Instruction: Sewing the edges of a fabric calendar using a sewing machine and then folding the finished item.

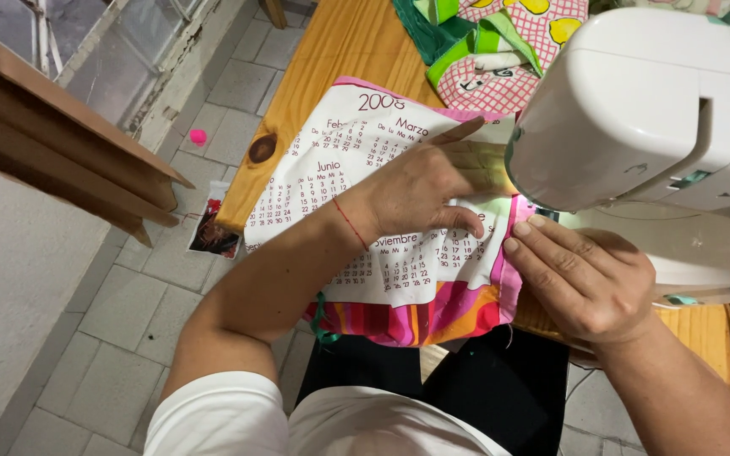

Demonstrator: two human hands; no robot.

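A white cloth printed with a calendar (331, 169), edged in pink and orange stripes, lies spread on a wooden table (331, 51) in front of a white sewing machine (644, 101). My left hand (424, 186) presses flat on the cloth, fingers reaching toward the machine's needle area, with a red thread around the wrist. My right hand (580, 274) rests on the cloth's right edge beside the machine base, fingertips pinching the fabric fold. The needle itself is hidden behind the machine head.
Green, pink and checked fabric pieces (492, 42) are piled at the table's far side. A brown wooden board (52, 135) juts in at left over a tiled floor (111, 338). A small pink object (198, 136) and a picture scrap (213, 232) lie on the floor.
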